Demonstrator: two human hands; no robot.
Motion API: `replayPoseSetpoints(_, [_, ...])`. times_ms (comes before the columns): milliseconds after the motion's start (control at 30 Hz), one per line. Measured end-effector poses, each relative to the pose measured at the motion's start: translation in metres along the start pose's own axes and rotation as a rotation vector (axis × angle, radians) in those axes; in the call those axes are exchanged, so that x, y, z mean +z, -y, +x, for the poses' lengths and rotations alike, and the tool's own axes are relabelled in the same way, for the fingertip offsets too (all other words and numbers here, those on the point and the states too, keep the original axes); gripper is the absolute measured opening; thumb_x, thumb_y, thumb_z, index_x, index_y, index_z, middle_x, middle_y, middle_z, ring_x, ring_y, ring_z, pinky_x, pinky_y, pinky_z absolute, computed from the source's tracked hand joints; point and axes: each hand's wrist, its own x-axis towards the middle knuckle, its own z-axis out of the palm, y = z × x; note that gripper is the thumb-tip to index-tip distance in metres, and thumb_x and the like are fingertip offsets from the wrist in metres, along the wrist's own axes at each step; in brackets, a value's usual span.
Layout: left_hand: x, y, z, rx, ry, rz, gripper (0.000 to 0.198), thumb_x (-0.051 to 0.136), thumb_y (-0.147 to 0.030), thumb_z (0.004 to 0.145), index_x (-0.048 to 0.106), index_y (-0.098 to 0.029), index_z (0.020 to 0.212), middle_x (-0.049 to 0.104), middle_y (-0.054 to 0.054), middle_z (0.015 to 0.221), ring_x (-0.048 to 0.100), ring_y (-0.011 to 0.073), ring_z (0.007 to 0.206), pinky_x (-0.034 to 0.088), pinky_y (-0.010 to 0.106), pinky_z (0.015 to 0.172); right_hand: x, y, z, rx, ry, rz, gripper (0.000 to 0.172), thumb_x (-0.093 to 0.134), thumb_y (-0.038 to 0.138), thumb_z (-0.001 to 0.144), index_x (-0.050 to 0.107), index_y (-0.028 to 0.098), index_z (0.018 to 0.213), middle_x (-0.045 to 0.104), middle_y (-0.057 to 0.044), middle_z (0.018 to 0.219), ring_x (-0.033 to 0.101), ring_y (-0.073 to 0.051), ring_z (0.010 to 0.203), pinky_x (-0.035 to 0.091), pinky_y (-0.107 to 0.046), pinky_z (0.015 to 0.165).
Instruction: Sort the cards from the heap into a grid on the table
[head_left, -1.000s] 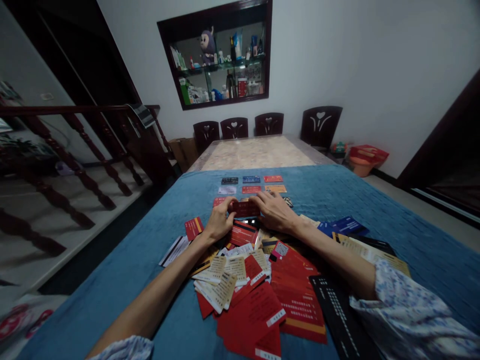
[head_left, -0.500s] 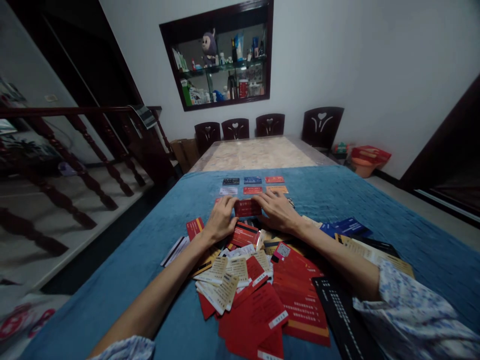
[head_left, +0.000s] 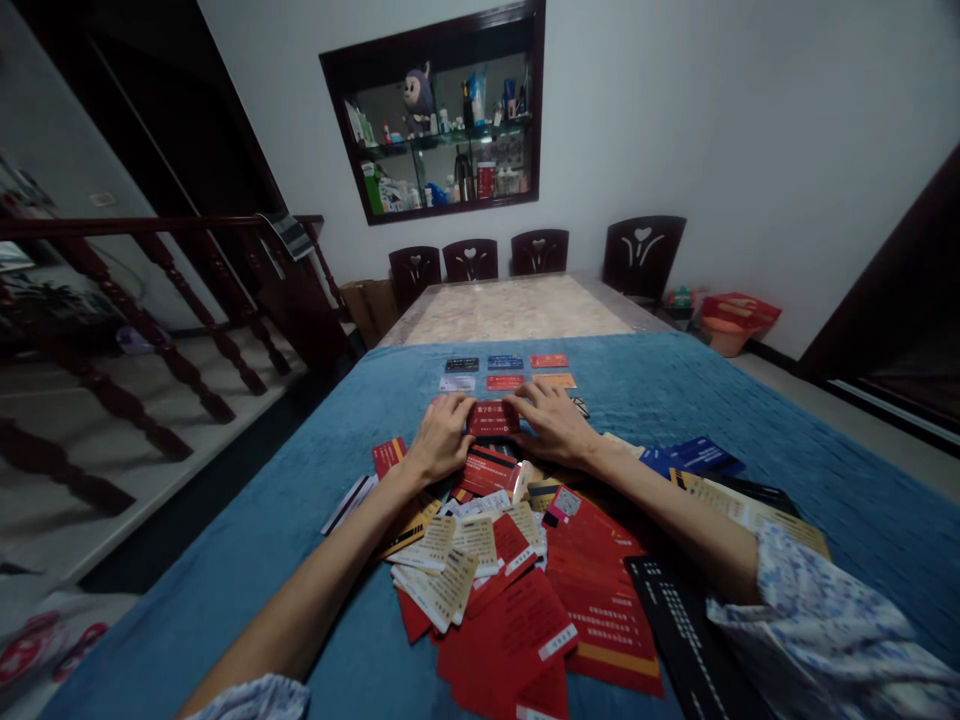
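Note:
A dark red card [head_left: 493, 419] with pale printing is held between my two hands, tilted up so its face shows. My left hand [head_left: 441, 436] grips its left edge, and my right hand [head_left: 553, 424] grips the right edge. Just beyond lie cards in rows: a black card [head_left: 462, 365], a blue card [head_left: 505, 362], a red card [head_left: 549, 360], a whitish card [head_left: 457, 383], another red card [head_left: 505, 382] and an orange card [head_left: 555, 381]. Cards farther down the rows are partly covered by my hands. Under my wrists spreads a pile of cards and red paper sleeves [head_left: 510, 630].
A blue cloth [head_left: 315, 440] covers the near part of the table. Blue cards [head_left: 694, 456] and a long black sleeve [head_left: 686, 630] lie at the right. Dark chairs [head_left: 540, 250] stand behind the table's bare far end [head_left: 510, 308]. A wooden railing [head_left: 150, 270] runs along the left.
The dark red card has tilted slightly, so its printing shows more clearly, and it sits a little farther left. Both hands keep their grip on it with little movement.

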Motion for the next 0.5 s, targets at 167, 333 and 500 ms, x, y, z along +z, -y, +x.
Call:
replayPoseSetpoints(167, [0.000, 0.006, 0.002, -0.026, 0.039, -0.038, 0.055, 0.065, -0.011, 0.075, 0.055, -0.019, 0.128, 0.056, 0.013, 0.125, 0.052, 0.0301, 0.116, 0.045, 0.048, 0.099, -0.003, 0.000, 0.005, 0.017, 0.092, 0.050, 0.051, 0.068, 0.040, 0.085, 0.059, 0.015, 0.128, 0.060, -0.017, 0.122, 0.046, -0.032, 0.113, 0.040, -0.041, 0.085])
replayPoseSetpoints(333, [-0.001, 0.019, 0.004, -0.048, 0.091, -0.115, 0.051, 0.067, -0.013, 0.075, 0.060, -0.021, 0.125, 0.059, 0.011, 0.121, 0.053, 0.0279, 0.111, 0.046, 0.047, 0.098, -0.002, -0.005, 0.013, -0.016, 0.143, 0.110, 0.047, 0.068, 0.044, 0.085, 0.063, 0.020, 0.125, 0.062, -0.014, 0.118, 0.048, -0.029, 0.107, 0.040, -0.039, 0.085])
replayPoseSetpoints(500, [-0.007, 0.028, 0.006, -0.082, 0.156, -0.112, 0.048, 0.068, -0.016, 0.077, 0.061, -0.021, 0.124, 0.061, 0.010, 0.120, 0.052, 0.0285, 0.111, 0.045, 0.047, 0.096, -0.003, -0.005, 0.023, -0.034, 0.169, 0.143, 0.041, 0.069, 0.046, 0.084, 0.067, 0.020, 0.116, 0.063, -0.013, 0.113, 0.048, -0.029, 0.106, 0.040, -0.039, 0.085])
